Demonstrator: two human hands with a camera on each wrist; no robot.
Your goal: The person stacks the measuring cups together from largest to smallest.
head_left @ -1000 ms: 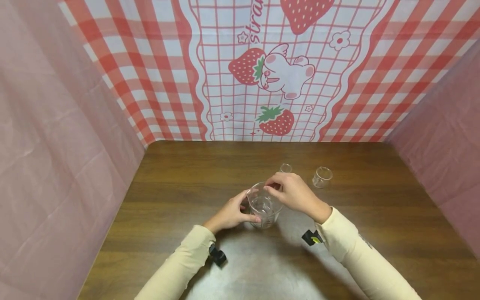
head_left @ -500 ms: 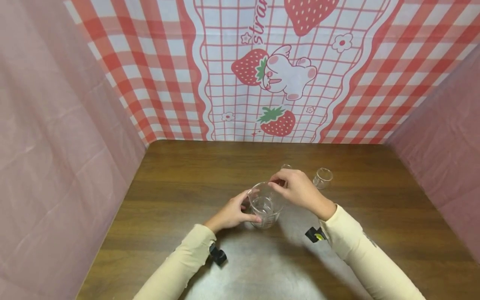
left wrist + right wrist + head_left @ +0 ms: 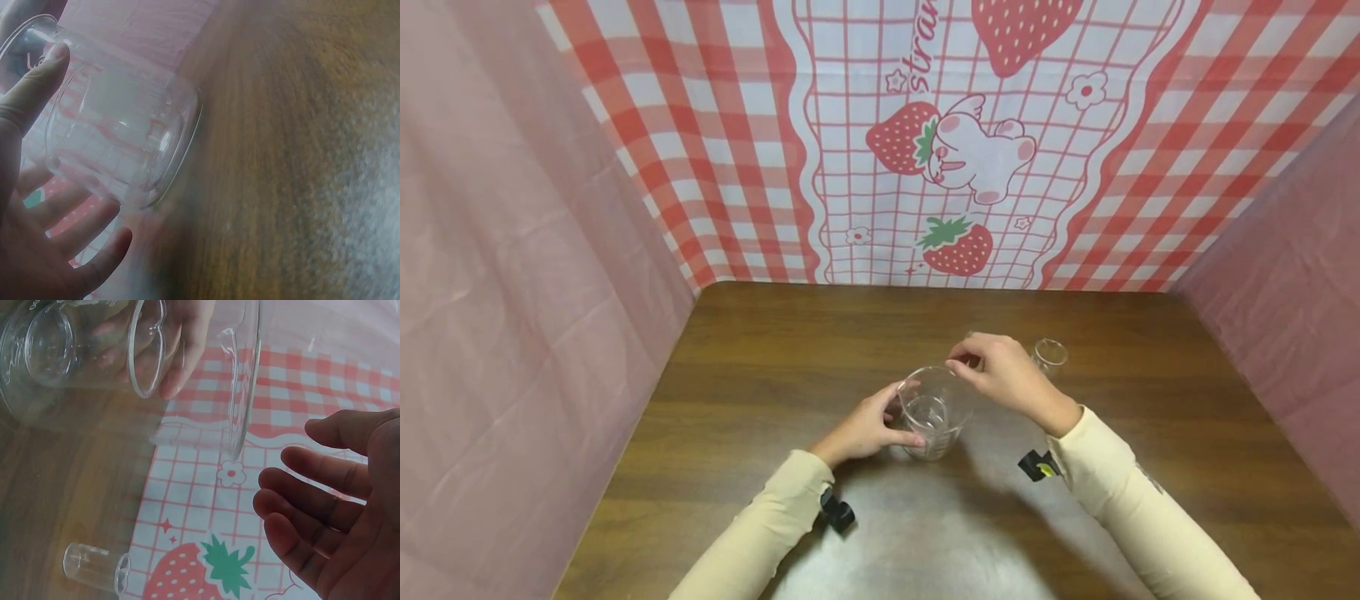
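A large clear glass beaker stands on the table, and my left hand grips its side with thumb in front and fingers behind. Inside it sits a smaller beaker, whose rim shows through the outer wall in the right wrist view. My right hand hovers just beyond the large beaker's rim on the right. Its fingers are loosely bent, apart from the glass, with nothing between them. In the left wrist view the thumb lies along the large beaker's wall.
A small beaker stands behind my right hand. A tiny glass beaker shows at the lower left of the right wrist view. The wooden table ends at a strawberry-print cloth, with pink curtains at the sides.
My right hand has drawn up and to the right, away from the large beaker's mouth, now covering most of the tiny beaker behind it. The left hand keeps its grip.
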